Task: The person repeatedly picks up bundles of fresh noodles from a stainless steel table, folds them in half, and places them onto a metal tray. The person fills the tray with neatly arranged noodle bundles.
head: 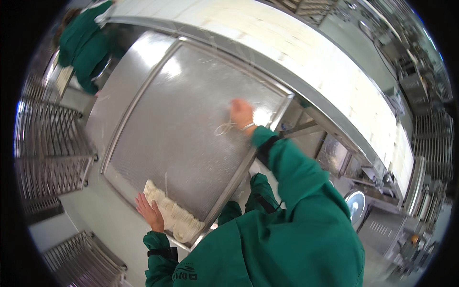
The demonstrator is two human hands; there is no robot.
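Observation:
My left hand (151,214) is held flat at the near left edge of a metal mesh tray (175,125), thumb apart from the fingers. Beside it lies a row of pale noodles (172,211) along the tray's near end; I cannot tell whether the palm touches them. Over the right part of the tray, my right hand (242,114) is curled and blurred. A thin loop of noodle strands (225,128) trails from its lower side, with the fingers closed around the strands. A pale band circles that wrist.
A long conveyor belt (287,53) with a metal frame runs along the tray's far side. Wheeled metal racks (53,143) stand at left. A co-worker in green (84,46) bends at upper left. Machinery with metal rollers (416,186) stands at right.

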